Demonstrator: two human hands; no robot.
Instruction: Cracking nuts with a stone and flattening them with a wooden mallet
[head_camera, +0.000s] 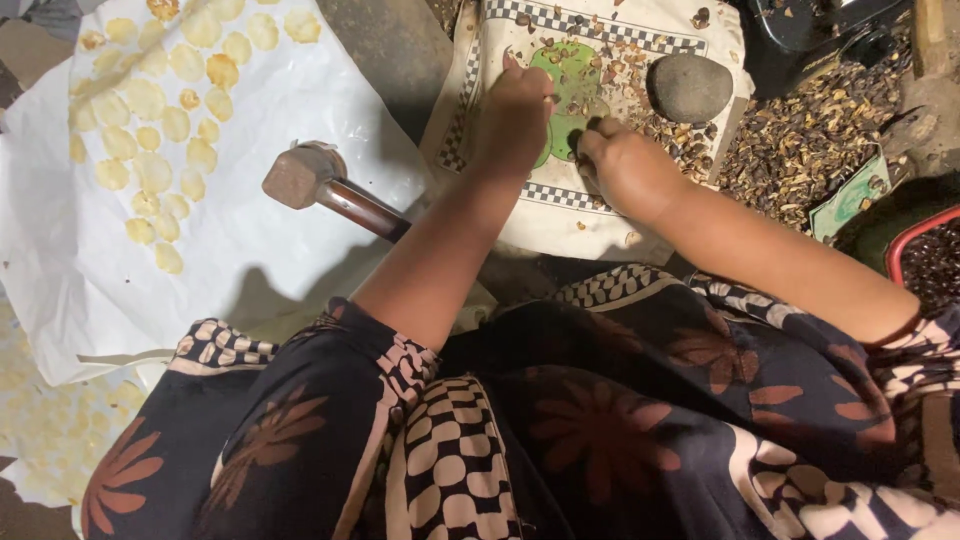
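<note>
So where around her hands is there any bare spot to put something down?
Bare room: the white sheet between the yellow discs and the mallet, and the dark ground above the mallet. Crowded: the checkered cloth under both hands, littered with shell bits beside the stone, and the husk pile.

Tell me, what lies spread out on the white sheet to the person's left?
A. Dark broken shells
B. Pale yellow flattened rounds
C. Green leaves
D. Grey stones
B: the white sheet is dotted with pale yellow flattened rounds, while the dark broken shells are heaped on the other side, beyond the right hand.
</note>
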